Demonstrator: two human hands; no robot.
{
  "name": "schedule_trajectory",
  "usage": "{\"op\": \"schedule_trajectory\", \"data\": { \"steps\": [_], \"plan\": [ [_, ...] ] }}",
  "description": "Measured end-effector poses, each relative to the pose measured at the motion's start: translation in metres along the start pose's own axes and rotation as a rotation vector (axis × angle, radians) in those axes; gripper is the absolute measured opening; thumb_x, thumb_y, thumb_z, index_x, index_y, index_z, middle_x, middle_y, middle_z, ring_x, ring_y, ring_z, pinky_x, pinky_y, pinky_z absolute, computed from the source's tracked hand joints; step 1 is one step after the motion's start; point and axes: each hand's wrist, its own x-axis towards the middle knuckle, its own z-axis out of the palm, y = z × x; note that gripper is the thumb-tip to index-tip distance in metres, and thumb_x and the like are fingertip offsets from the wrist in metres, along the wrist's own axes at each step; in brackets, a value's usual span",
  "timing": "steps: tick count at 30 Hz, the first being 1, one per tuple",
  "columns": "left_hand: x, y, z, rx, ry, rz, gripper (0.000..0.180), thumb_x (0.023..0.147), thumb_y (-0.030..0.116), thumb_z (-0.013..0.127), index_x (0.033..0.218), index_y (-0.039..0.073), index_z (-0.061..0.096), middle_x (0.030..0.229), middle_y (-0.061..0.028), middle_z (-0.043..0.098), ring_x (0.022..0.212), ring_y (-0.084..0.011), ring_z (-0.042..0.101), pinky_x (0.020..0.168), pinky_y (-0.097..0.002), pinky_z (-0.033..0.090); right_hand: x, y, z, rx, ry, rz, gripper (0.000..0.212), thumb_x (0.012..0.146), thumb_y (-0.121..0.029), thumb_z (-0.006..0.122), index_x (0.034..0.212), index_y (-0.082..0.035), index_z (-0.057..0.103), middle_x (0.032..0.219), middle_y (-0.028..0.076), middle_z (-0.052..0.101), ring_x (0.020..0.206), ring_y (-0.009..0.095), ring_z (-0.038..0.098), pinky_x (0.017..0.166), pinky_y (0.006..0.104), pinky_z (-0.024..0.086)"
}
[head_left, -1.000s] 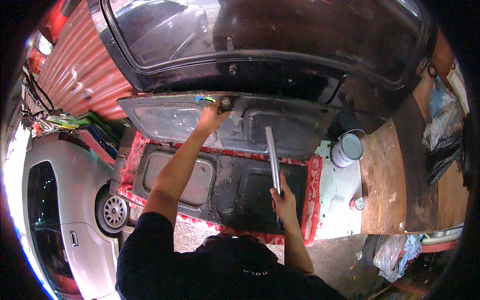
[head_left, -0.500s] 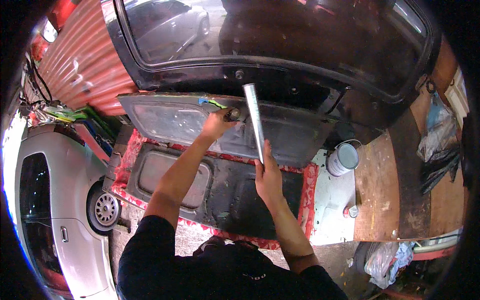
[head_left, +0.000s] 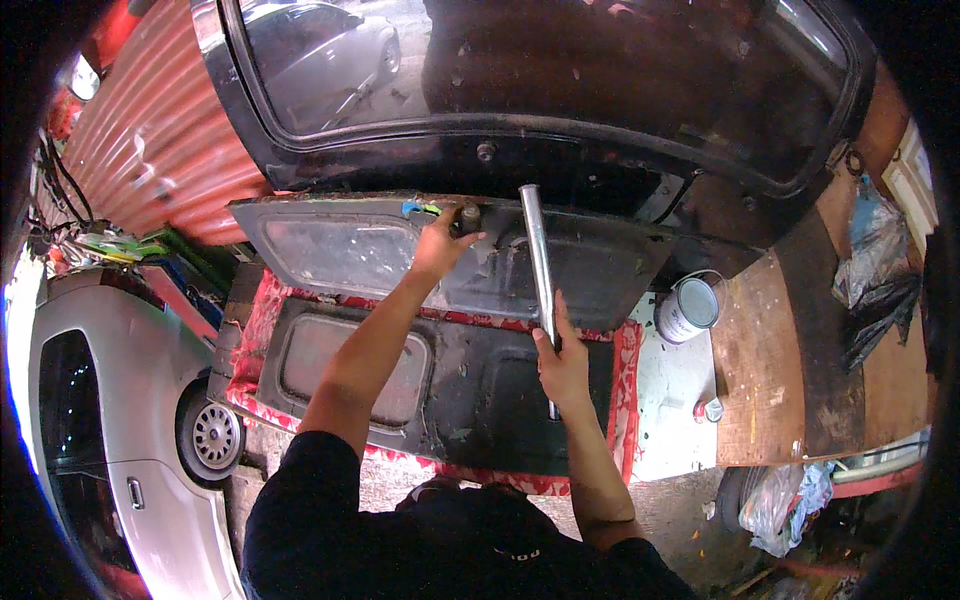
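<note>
My right hand [head_left: 563,368] is closed around a shiny metal pipe [head_left: 538,250], which points up and away over the dark panels. My left hand [head_left: 438,250] grips a short, dark, round-ended tool [head_left: 468,216] by the upper edge of a propped dark metal panel [head_left: 330,245]. Its lower part is hidden by the fingers, so its kind is unclear. A small green and blue piece [head_left: 420,209] shows beside that hand. The pipe stands apart from the tool. In front lies a second dark panel [head_left: 455,400] with recessed sections, on red-and-white patterned cloth [head_left: 625,385].
A black vehicle hatch [head_left: 400,135] with a large window rises behind the panels. To the right stand a paint can [head_left: 690,310], a small tin [head_left: 710,410] and wooden boards [head_left: 760,370]. A silver car [head_left: 150,420] is at the left, beside red corrugated sheeting [head_left: 160,130].
The pipe and my right hand have shifted right, and the pipe's far end is lower. My left hand stays by the panel's edge, with the dark tool tilted differently. The view has shifted slightly.
</note>
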Motion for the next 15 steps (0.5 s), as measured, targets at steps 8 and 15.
{"op": "schedule_trajectory", "data": {
  "steps": [8,15],
  "plan": [
    [-0.010,-0.023,0.002,-0.306,0.093,-0.094,0.045,0.083,0.015,0.080,0.118,-0.004,0.058,0.098,-0.0091,0.071,0.087,-0.0150,0.067,0.079,-0.0306,0.054,-0.017,0.055,0.022,-0.068,0.057,-0.110,0.066,0.096,-0.009,0.059,0.155,-0.020,0.030,0.073,-0.001,0.054,0.053,0.006,0.047,0.047,0.0239,0.043],
    [-0.041,-0.036,0.010,-0.765,0.454,-0.150,0.031,0.086,0.009,0.075,0.110,0.000,0.057,0.098,-0.0085,0.068,0.084,-0.0152,0.066,0.070,-0.0293,0.057,-0.035,0.014,0.021,-0.020,0.001,0.256,0.063,0.096,-0.009,0.060,0.153,-0.016,0.034,0.120,0.016,0.066,0.068,0.013,0.063,0.062,0.0283,0.052]
  ]
}}
